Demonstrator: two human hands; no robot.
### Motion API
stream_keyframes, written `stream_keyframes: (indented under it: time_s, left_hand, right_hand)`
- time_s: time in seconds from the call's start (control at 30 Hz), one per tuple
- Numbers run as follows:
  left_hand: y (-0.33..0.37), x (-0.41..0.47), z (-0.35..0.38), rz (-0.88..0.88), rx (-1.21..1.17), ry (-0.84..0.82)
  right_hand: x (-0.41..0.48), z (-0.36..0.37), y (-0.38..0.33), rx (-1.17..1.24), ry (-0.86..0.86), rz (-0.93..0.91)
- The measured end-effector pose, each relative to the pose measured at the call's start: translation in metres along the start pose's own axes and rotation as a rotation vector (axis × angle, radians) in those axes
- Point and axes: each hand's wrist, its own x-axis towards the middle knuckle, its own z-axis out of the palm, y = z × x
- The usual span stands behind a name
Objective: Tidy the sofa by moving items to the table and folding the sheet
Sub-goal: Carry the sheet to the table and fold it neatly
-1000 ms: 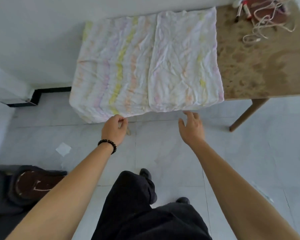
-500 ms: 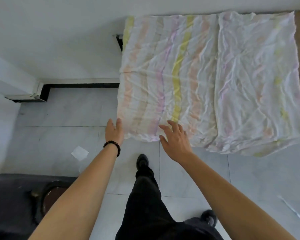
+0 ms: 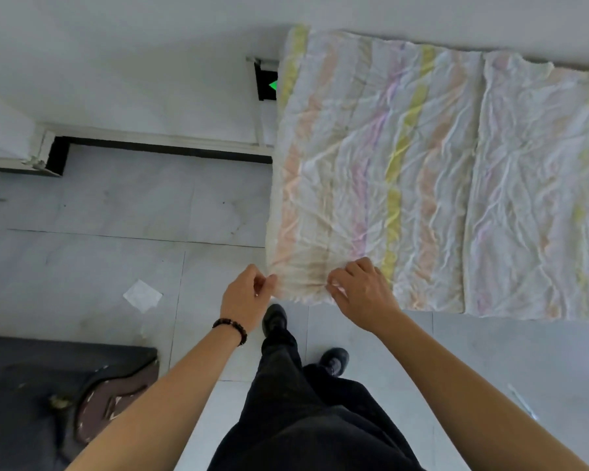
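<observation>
A wrinkled white sheet (image 3: 405, 171) with pale yellow, pink and purple stripes lies spread over the table, fully covering it in this view, its near edge hanging toward me. A folded-over layer covers its right part. My left hand (image 3: 244, 299), with a dark bead bracelet at the wrist, pinches the sheet's near left corner. My right hand (image 3: 361, 290) pinches the same near edge a short way to the right. The cloth bunches slightly between the two hands.
Grey floor tiles lie below, with a white paper scrap (image 3: 143, 295) on them to the left. A dark sofa edge (image 3: 48, 385) fills the bottom left. My dark trousers and shoes (image 3: 274, 317) stand just under the sheet's edge. A white wall runs behind.
I have stepped left along the table. Both hands, open and reaching before, have closed on the sheet's near left edge.
</observation>
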Motion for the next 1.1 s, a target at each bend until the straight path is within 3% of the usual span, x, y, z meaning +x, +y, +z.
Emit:
stream_keyframes:
  time_s: [0.13,0.33,0.43,0.57,0.63,0.7,0.77,0.83,0.9,0.97,1.03,1.1]
  left_hand:
    - [0.020,0.032,-0.016,-0.088,-0.096,-0.082]
    - [0.041,0.108,-0.010,-0.452,-0.446,-0.121]
    - [0.033,0.135,0.004,-0.583,-0.533,-0.142]
    - [0.021,0.152,0.029,-0.745,-0.823,-0.246]
    - [0.014,0.151,0.036,-0.781,-0.956,-0.343]
    - [0.008,0.148,0.037,-0.714,-0.944,-0.405]
    - [0.006,0.144,0.034,-0.638,-0.763,-0.178]
    - [0.005,0.139,0.024,-0.560,-0.527,0.280]
    - [0.005,0.131,0.003,-0.505,-0.373,0.614]
    - [0.009,0.117,-0.023,-0.423,-0.283,0.751]
    - [0.016,0.103,-0.043,-0.316,-0.182,0.750]
    - [0.024,0.088,-0.056,-0.190,-0.083,0.687]
  right_hand:
    - [0.049,-0.042,-0.002,-0.054,-0.287,0.003]
    - [0.176,-0.095,-0.014,-0.057,0.020,-0.141]
    - [0.251,-0.103,-0.031,-0.121,0.065,-0.298]
    - [0.332,-0.094,-0.051,-0.417,-0.108,-0.508]
    - [0.356,-0.086,-0.056,-0.592,-0.227,-0.525]
    - [0.368,-0.080,-0.062,-0.725,-0.338,-0.479]
    - [0.370,-0.077,-0.067,-0.752,-0.398,-0.464]
    - [0.367,-0.074,-0.069,-0.744,-0.399,-0.502]
    - [0.363,-0.075,-0.073,-0.752,-0.439,-0.545]
    - [0.358,-0.077,-0.084,-0.771,-0.486,-0.593]
    - [0.355,-0.083,-0.097,-0.842,-0.452,-0.588]
    - [0.353,-0.093,-0.104,-0.893,-0.301,-0.573]
